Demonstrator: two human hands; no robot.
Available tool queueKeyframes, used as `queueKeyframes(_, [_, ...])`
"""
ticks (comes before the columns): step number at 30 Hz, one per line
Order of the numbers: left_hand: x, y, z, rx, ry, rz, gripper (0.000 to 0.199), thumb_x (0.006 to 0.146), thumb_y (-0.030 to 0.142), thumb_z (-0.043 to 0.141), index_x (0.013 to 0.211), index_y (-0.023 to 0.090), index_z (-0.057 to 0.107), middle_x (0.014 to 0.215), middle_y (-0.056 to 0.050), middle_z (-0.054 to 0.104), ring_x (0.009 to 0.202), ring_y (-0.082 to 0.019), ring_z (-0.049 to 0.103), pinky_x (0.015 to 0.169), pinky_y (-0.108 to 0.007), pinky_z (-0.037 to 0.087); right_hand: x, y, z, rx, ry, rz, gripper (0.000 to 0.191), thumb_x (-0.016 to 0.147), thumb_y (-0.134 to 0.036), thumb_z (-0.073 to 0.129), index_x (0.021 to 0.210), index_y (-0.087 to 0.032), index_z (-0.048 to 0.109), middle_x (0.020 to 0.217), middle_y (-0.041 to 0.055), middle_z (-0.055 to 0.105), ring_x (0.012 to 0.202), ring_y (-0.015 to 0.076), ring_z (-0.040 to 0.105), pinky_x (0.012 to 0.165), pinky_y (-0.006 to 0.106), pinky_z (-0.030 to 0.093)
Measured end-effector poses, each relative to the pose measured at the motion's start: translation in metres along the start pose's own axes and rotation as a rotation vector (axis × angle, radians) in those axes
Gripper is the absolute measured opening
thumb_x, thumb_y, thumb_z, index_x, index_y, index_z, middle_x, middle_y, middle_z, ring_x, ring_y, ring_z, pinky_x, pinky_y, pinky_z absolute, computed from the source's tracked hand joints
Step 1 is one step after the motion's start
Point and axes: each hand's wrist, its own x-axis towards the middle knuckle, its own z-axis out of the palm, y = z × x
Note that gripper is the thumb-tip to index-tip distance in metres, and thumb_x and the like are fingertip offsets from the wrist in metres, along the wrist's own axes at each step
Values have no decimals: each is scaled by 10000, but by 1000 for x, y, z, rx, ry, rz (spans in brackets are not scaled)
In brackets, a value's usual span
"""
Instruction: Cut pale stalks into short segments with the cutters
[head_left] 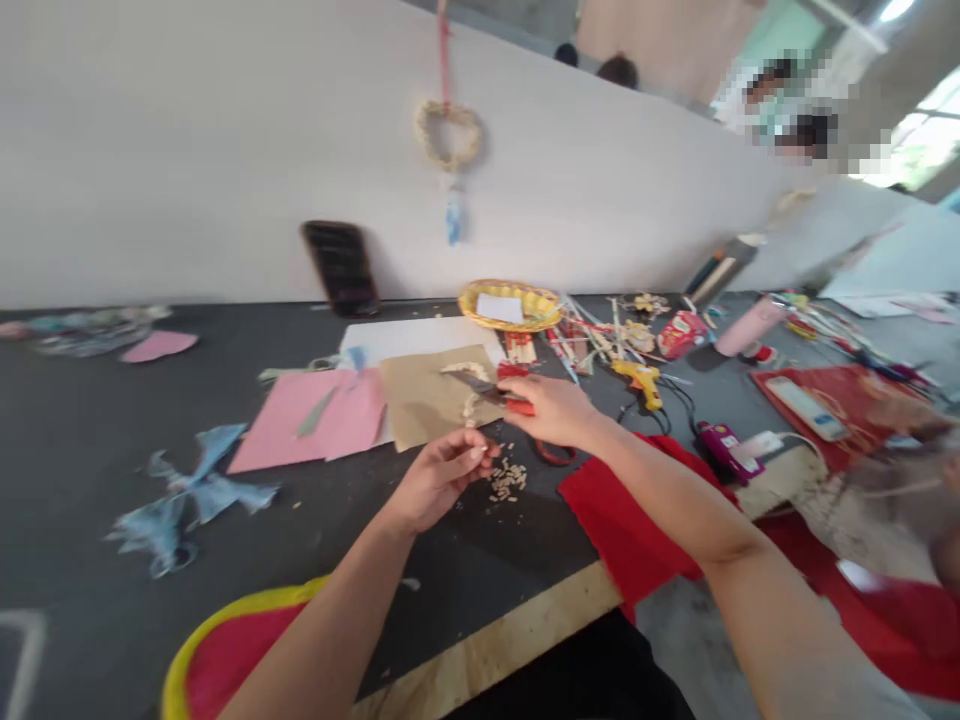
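Observation:
My right hand [551, 408] is closed on red-handled scissors [486, 388], whose dark blades point left over a brown paper sheet [409, 400]. Just in front of the blades, my left hand [442, 475] is closed in a pinch. A tiny pale bit shows at its fingertips, too small to name. A curved pale strip [466, 368] lies on the brown paper, partly behind the blades. Below the scissors and right of my left fingers, a small heap of pale pieces [508, 482] lies scattered on the dark table [517, 560].
Pink sheets [300, 410] and blue cloth scraps [206, 490] lie left. A phone [341, 268] leans on the partition. Behind are a yellow basket [540, 308] and hanging heart wreath [427, 140]. Right are a yellow glue gun [641, 380], red cloth [637, 520] and another person's blurred hand [904, 410].

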Motion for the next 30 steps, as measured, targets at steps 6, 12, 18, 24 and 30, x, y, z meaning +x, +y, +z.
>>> queueKeyframes(6, [1,5,1,54,24,-33,198,679,258,847,779,161,706,854,-38,700,731,-121,623,701,-214,525,-39,4,22,125,126,59,443,857,-344,641,1290,-276,572,1234,37,670,1079,203,663,932,312,514])
queueKeyframes(12, [0,6,3,80,68,-27,216,657,279,860,772,170,712,839,-46,687,732,-133,617,697,-223,536,-56,19,49,225,383,19,369,861,-348,614,1210,-231,587,1183,79,687,1098,203,650,962,311,508])
queueKeyframes(18, [0,6,1,104,68,-25,216,660,297,855,764,174,712,829,-42,679,723,-134,610,693,-229,532,-57,28,61,280,357,19,291,824,-359,636,1075,-230,563,1125,93,700,1079,212,662,941,343,526])
queueKeyframes(24, [1,7,2,115,69,-24,213,654,295,858,752,171,715,817,-44,677,717,-136,609,688,-233,531,-57,27,62,326,375,-11,242,811,-383,650,973,-232,554,1063,99,704,1013,217,682,885,340,547])
queueKeyframes(30, [0,7,4,97,81,-15,210,648,282,861,752,168,719,809,-49,685,711,-141,616,684,-238,534,-57,27,63,297,348,-9,180,802,-375,648,884,-235,571,1116,116,697,1037,226,677,880,357,546])
